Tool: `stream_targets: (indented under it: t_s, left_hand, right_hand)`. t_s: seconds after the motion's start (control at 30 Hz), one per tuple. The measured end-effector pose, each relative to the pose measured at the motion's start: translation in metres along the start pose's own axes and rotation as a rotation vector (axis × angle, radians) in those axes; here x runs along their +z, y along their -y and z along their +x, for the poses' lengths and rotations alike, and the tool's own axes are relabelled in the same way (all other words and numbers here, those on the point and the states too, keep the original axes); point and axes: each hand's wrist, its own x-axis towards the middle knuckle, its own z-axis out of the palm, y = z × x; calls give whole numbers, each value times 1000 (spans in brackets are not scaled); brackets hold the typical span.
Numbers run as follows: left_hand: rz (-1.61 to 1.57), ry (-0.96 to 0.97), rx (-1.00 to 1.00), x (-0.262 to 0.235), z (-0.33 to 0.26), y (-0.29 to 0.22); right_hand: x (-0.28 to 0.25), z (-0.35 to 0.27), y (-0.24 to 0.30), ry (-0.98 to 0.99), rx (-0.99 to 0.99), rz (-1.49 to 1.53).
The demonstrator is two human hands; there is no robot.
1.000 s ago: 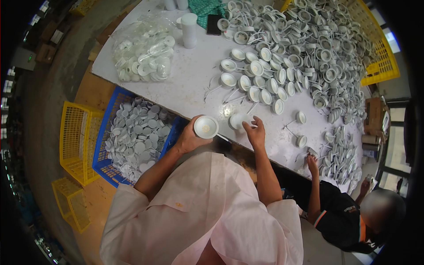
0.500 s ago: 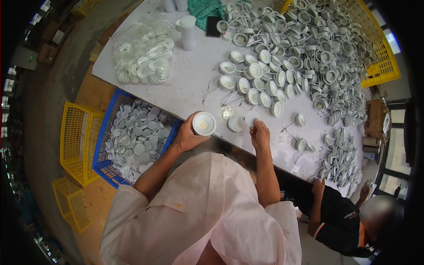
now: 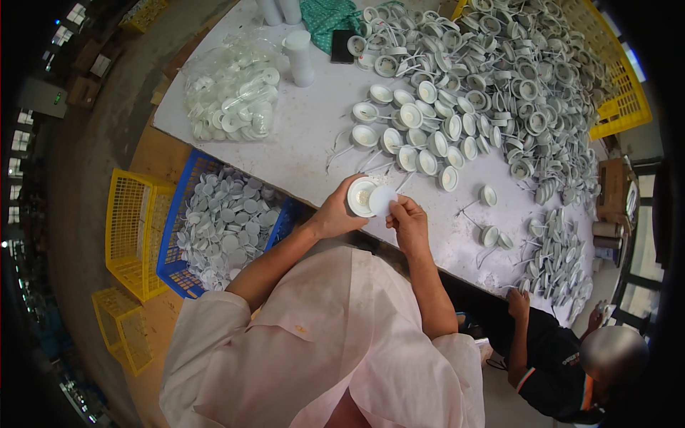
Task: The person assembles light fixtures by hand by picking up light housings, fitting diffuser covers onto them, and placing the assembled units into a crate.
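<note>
Head view: the person's left hand (image 3: 341,215) grips a round white shallow cup-shaped lamp housing (image 3: 361,195), its open face turned up toward the camera and yellowish dots showing inside. The housing sits at the far end of that hand, its left and lower rim against the curled fingers, above the near edge of the pale table (image 3: 300,153). The right hand (image 3: 409,220) has thumb and forefinger drawn narrow on the right edge of a thin, flat, translucent white plastic disc (image 3: 382,202). The disc reaches leftward from those fingertips and overlaps the right part of the housing's face, leaving the left part uncovered; whether the two touch cannot be told.

Just beyond the hands, loose white housings with pale leads (image 3: 410,116) lie on the table, with a large heap of greyish-white ring-shaped housings (image 3: 528,85) farther right. To the left are a clear plastic bag of white parts (image 3: 232,100) and an upright white cylindrical stack (image 3: 300,63). Below the left table edge stands a blue plastic crate (image 3: 166,246) filled with pale round discs (image 3: 228,228). At the right, a co-worker's hand (image 3: 519,304) is near the table edge.
</note>
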Motion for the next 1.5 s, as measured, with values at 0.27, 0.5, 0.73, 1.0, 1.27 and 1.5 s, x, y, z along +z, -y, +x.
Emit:
stream_targets:
  t_s: [0.27,0.5,0.73,1.0,1.27,1.5]
  left_hand:
    - [-74,59,-54,1,1,-18]
    - [-128,-50,-168,-1,0,-15]
    - [-109,-72,-173,-6,-4,-12]
    - [-33,-69,-162,-11,-2,-3]
    - [-515,-268,-354,-48,-16,49]
    - [-623,-764,-460,-196,-105,154]
  right_hand:
    - [21,7,-6,-54,-32,-171]
    - [35,9,-4,-22,-54,-200]
    - [38,13,-13,7,-62,-170]
    - [36,16,-26,-22,-48,-231]
    - [-1,24,-31,-146,-265,-480]
    - [-240,-1,-30,-1344,-690,-1112]
